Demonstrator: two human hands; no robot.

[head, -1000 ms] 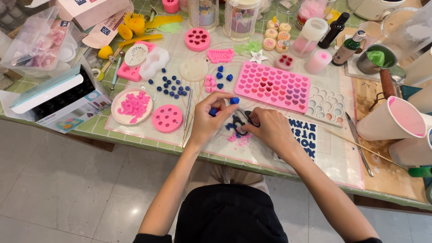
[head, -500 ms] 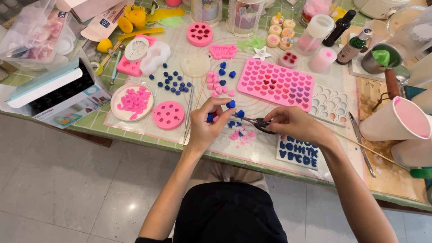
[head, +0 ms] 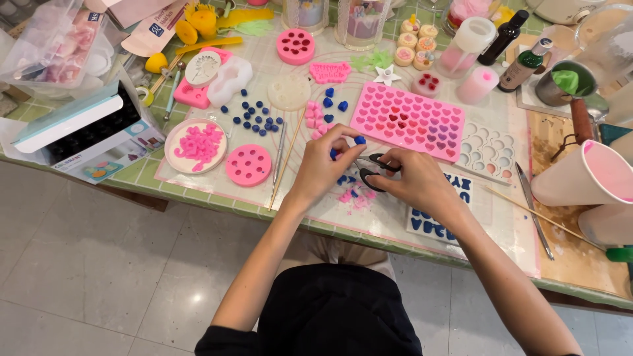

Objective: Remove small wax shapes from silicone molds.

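plastic bag point(head: 49, 46): seen far left of the hands, at the table corner, pink pieces inside.
box point(head: 72, 128): white and teal, laid well left of the left hand.
plate point(head: 196, 145): round, left of the left hand, pink pieces heaped on it.
round mould point(head: 248, 165): pink, placed just right of the plate, near the left wrist.
blue beads point(head: 254, 118): scattered above the round mould, up-left of the left hand.
sticks point(head: 282, 158): thin, laid between the round mould and the left hand.
left hand point(head: 323, 165): closed in a pinch; a small blue piece point(head: 359, 140) is gripped at the fingertips.
scissors point(head: 372, 171): small, black-handled, held between both hands, blades aimed at the blue piece.
right hand point(head: 415, 181): closed around the scissors handles.
pink scraps point(head: 353, 196): scattered directly under the hands on the mat.
heart mould point(head: 409, 122): large, pink, set just above the right hand.
letter mould point(head: 442, 221): blue letters, partly covered by the right forearm.
pink cup point(head: 587, 175): tipped on its side, well right of the right hand.
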